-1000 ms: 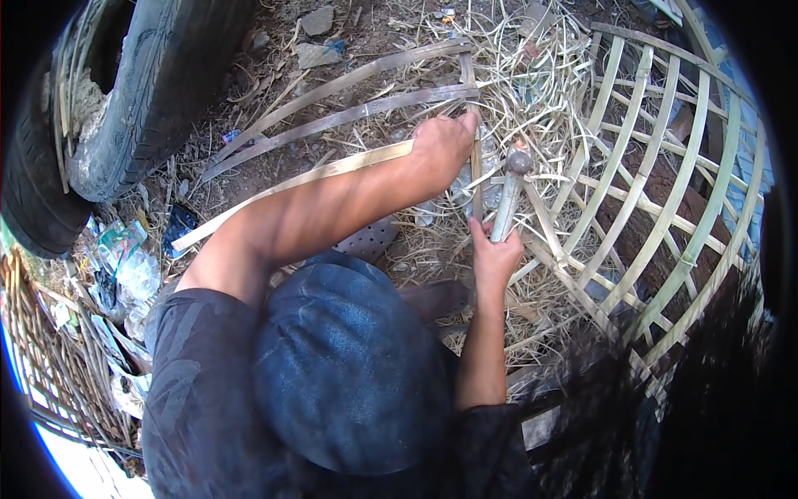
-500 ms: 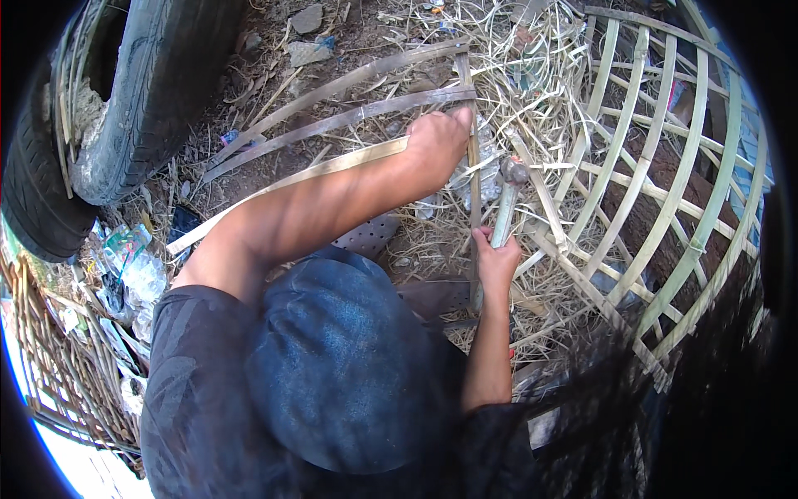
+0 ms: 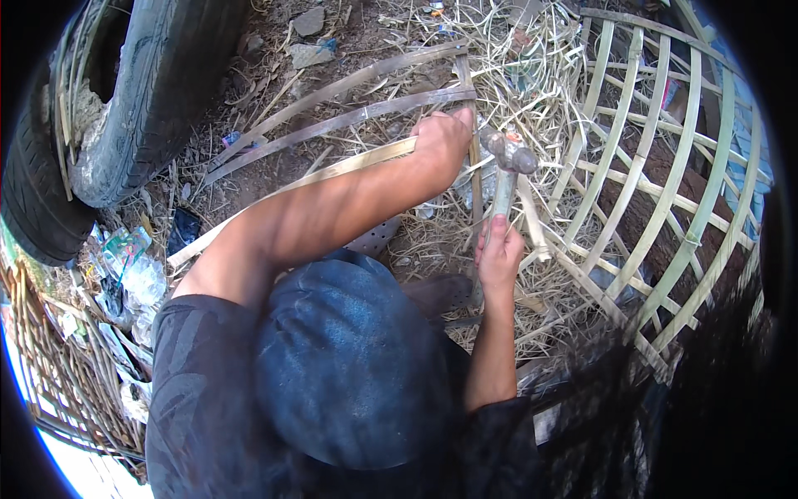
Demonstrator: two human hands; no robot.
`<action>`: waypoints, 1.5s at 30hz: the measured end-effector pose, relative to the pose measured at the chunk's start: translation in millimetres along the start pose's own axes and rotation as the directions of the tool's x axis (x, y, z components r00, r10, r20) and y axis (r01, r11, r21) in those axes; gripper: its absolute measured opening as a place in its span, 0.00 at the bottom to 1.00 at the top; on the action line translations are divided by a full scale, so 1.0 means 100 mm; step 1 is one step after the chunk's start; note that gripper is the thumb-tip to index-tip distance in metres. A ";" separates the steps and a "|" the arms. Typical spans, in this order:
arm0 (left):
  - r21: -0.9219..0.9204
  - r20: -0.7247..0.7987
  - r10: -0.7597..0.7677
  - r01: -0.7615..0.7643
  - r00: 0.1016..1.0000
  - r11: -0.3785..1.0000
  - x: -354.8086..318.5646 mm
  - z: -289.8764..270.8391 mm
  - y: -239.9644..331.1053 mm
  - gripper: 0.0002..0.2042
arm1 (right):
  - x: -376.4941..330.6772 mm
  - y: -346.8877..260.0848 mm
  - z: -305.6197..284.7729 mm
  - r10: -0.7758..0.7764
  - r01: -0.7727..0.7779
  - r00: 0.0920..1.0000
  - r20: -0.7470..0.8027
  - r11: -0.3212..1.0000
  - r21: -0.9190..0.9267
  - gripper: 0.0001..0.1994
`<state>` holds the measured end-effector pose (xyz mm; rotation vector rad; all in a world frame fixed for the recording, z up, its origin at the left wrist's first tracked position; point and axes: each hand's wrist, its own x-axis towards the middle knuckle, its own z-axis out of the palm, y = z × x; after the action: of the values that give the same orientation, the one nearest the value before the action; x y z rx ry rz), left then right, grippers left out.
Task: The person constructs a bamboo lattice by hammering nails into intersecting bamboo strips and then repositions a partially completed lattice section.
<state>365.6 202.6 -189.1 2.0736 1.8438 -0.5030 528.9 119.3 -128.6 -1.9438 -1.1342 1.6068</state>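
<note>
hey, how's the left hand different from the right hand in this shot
The left hand reaches farther out on a nearly straight arm, clenched over an upright bamboo strip; the right hand sits nearer the body on a bent arm. The right hand grips a hammer by its handle, head raised; the left hand holds no tool. Both are bare, closed, and work beside the open bamboo lattice frame.

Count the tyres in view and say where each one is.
1. A single worn tyre stands at the upper left, leaning over the littered ground, well away from the left hand and the right hand. More could lie beyond the picture's rim.
</note>
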 end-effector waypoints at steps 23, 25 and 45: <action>-0.045 0.097 0.064 -0.059 0.993 0.997 0.04 -0.09 0.01 0.23 | -0.02 -0.11 0.05 0.098 -0.098 0.995 -0.020 0.995 -0.009 0.23; -0.063 0.092 0.051 -0.045 0.994 0.997 0.02 -0.10 0.00 0.24 | 0.00 -0.08 0.05 0.036 -0.037 0.999 -0.017 0.998 -0.048 0.23; -0.075 0.147 0.081 -0.070 0.986 0.995 0.03 -0.17 -0.05 0.35 | 0.06 -0.21 0.02 -0.062 0.056 0.998 -0.020 0.977 -0.207 0.23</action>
<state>361.4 213.6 -175.5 1.9938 1.6677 -0.5515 519.6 136.5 -118.1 -2.0304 -1.3835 1.4788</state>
